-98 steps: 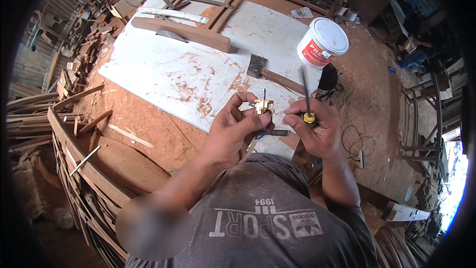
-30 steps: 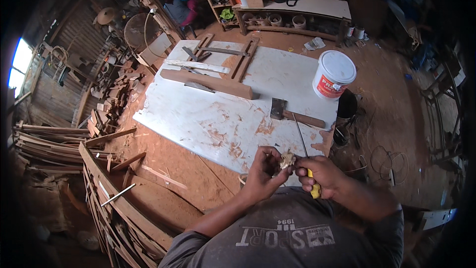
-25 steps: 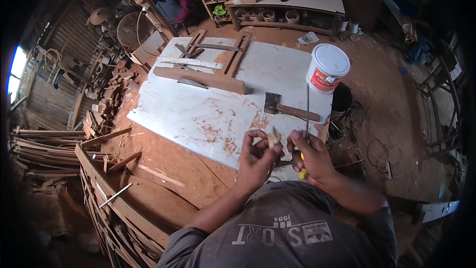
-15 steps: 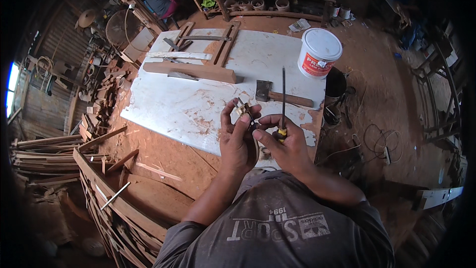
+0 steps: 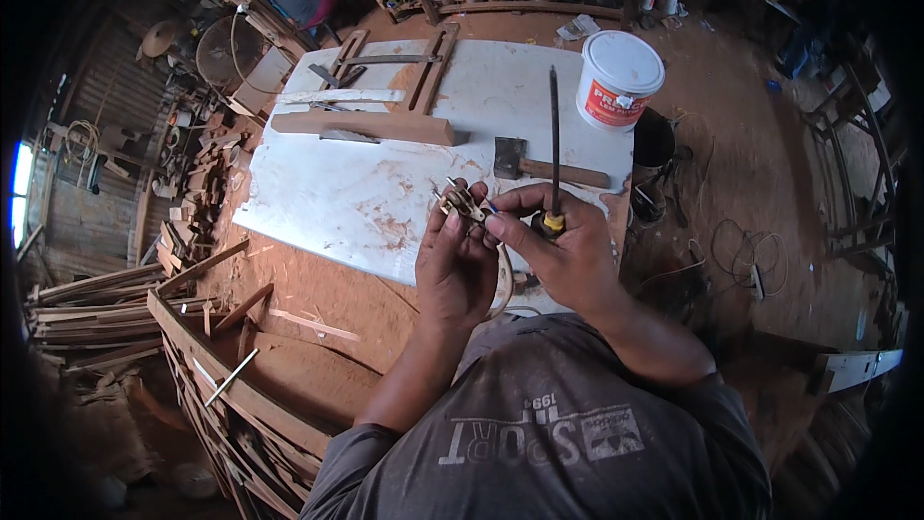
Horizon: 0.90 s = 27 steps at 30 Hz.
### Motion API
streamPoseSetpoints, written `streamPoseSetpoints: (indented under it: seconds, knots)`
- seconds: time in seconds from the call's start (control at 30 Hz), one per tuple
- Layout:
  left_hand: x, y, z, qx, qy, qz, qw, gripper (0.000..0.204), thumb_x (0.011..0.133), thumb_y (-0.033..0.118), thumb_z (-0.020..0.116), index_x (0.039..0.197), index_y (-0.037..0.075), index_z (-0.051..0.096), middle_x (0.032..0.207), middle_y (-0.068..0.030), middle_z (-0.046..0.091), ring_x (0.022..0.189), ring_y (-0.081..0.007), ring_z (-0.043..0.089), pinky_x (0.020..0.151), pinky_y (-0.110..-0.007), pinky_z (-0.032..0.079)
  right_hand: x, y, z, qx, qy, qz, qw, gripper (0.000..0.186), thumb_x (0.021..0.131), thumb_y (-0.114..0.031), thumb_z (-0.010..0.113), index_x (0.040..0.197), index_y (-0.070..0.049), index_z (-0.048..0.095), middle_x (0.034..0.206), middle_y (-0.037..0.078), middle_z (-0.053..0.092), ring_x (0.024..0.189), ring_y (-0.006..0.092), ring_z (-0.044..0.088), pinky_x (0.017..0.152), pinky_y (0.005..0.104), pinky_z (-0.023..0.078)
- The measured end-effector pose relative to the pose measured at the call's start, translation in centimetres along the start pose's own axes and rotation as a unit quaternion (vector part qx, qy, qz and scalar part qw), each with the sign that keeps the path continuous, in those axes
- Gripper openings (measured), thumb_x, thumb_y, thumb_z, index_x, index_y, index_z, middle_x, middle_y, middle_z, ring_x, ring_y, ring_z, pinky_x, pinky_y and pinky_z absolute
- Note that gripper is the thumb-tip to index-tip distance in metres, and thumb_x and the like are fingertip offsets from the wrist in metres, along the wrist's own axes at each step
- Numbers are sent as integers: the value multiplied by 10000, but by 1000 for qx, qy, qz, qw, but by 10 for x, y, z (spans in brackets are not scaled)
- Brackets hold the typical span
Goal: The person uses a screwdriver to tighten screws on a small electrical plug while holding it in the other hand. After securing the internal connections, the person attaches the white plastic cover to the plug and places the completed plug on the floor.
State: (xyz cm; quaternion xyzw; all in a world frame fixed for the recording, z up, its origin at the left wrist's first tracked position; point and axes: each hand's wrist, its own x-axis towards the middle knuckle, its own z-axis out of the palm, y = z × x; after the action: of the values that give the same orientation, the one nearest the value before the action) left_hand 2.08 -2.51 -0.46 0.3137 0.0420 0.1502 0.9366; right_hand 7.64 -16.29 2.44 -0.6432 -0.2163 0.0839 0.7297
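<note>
Above the white-topped table (image 5: 332,202), my left hand (image 5: 449,270) pinches an opened electrical plug (image 5: 464,202) with brass parts and metal pins. Close on its right, my right hand (image 5: 582,255) has thumb and forefinger together at a blue wire (image 5: 492,206) by the plug. The same hand keeps a screwdriver (image 5: 555,140) with a yellow and dark handle in its fingers, its long shaft pointing up and away from me. A pale cable (image 5: 506,274) hangs in a curve below the plug. Fingers partly hide where the wire meets the brass.
A square-headed hammer (image 5: 563,171) lies beyond my hands, with a lidded white bucket (image 5: 621,82) behind it. Planed wood (image 5: 361,127) and a slotted wooden frame (image 5: 430,72) rest at the far left. Long wooden strips (image 5: 241,404) stand in a rack at the lower left.
The plug has turned in my left fingers, showing more of its brass parts. My right thumb and forefinger have come closer to it, and the screwdriver has shifted slightly.
</note>
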Motion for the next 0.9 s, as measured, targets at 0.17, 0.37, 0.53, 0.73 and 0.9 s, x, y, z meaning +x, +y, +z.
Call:
streamPoseSetpoints:
  seconds: [0.17,0.37,0.53,0.73,0.9]
  knots:
    - [0,-3,-5,-19,-18,-16,1000,464,991,146,617,1418,45,468,1388,-112,551,1245,-225,567,1088,-381,468,4,-12,-6,-43,7,-64,997,172,922,-127,738,974,31,693,850,106,751,723,133,713,639,293,537]
    - [-5,-10,-9,-31,-36,-7,999,451,989,81,613,1421,58,483,1426,-157,532,1320,-258,523,1107,-421,452,5,-27,-16,-144,-26,-32,989,207,853,-174,745,859,13,656,763,187,703,699,340,718,633,388,548]
    - [-6,-10,-9,-12,-63,-6,998,460,984,72,620,1417,42,469,1430,-185,525,1324,-293,526,1130,-469,440,11,-45,-24,-262,-50,-72,961,234,874,-216,679,867,18,668,741,202,682,698,401,683,706,459,536]
    - [-7,-8,-9,14,-54,-9,998,449,981,65,624,1405,31,479,1405,-196,549,1311,-304,543,1123,-473,455,16,-49,-27,-269,-73,-81,957,217,834,-164,743,894,33,674,776,197,694,678,300,710,614,379,524]
    - [-8,-7,-6,11,-65,-11,998,446,985,56,611,1409,25,477,1405,-199,552,1323,-306,537,1126,-471,456,17,-55,-28,-274,-93,-49,956,236,833,-161,743,922,49,682,792,212,703,703,278,731,639,367,546]
